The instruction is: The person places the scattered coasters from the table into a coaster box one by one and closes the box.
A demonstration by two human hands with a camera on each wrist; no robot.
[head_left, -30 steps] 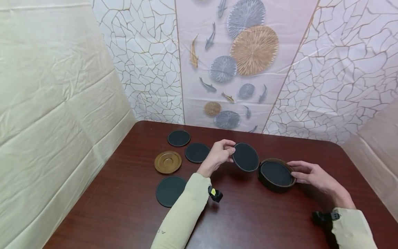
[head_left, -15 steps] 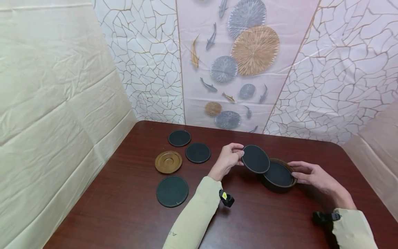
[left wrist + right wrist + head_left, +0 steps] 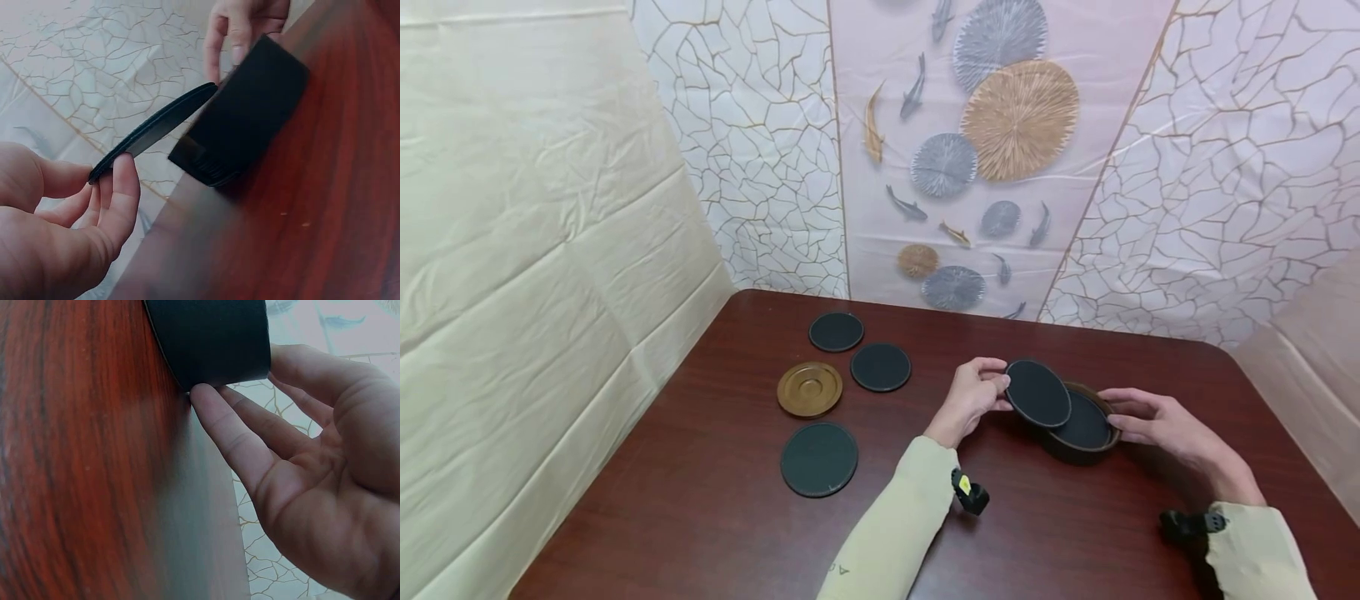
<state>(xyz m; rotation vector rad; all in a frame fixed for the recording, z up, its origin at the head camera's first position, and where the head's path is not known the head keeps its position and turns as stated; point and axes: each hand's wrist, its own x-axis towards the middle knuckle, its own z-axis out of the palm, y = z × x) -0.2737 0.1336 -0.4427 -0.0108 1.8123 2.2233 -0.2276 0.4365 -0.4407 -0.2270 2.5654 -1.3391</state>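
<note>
"Black round coasters (image 3: 1037, 393)?"
"Four, outside the round holder (image 3: 1078, 456). Whether the dark disc (image 3: 1088, 423) inside is a fifth cannot be told."
"Holder count?"
"One. Brown grooved saucer (image 3: 809, 389): one."
"Hands (image 3: 972, 400)?"
"Two. Wrist cameras (image 3: 972, 495): two. Table (image 3: 715, 492): one."

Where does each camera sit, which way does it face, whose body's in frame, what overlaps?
Head: worn on the head, facing forward and down at the table; left hand, right hand and sleeves show.
Left wrist: looks past the left hand, pinching a black disc, toward the round holder; part of the right hand shows beyond.
Right wrist: looks at the right hand touching the holder's side; no left hand visible.
Shared: both wrist views show holder and right hand.
</note>
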